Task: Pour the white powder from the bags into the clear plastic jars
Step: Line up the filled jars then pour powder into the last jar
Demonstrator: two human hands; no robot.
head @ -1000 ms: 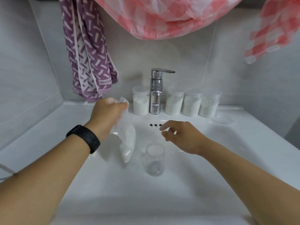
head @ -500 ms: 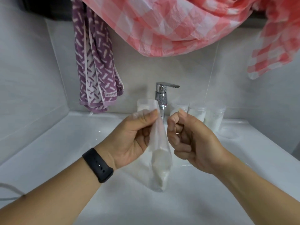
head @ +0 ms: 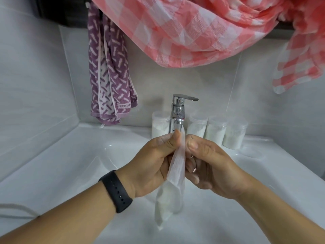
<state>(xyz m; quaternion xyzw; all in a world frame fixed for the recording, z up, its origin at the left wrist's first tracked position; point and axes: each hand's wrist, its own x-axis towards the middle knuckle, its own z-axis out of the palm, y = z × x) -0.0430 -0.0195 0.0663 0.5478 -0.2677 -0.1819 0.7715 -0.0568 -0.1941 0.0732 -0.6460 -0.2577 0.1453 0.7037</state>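
A thin clear bag (head: 173, 191) hangs upright over the sink, white powder gathered in its lower end. My left hand (head: 154, 166), with a black band at the wrist, pinches the bag's top from the left. My right hand (head: 209, 164) pinches the same top from the right, thumb against the film. Several clear jars holding white powder stand along the back ledge: one (head: 159, 126) left of the tap, three (head: 197, 128) (head: 216, 132) (head: 234, 135) right of it. The empty jar in the basin is hidden behind my hands and the bag.
A chrome tap (head: 178, 113) rises at the back of the white sink (head: 73, 164). A purple patterned towel (head: 110, 76) hangs on the left wall. A pink checked cloth (head: 202, 27) droops overhead. A clear lid (head: 251, 153) lies on the ledge at right.
My left hand lifted the bag from the basin to chest height. My right hand came up and took hold of the bag's top. The view tilted upward.
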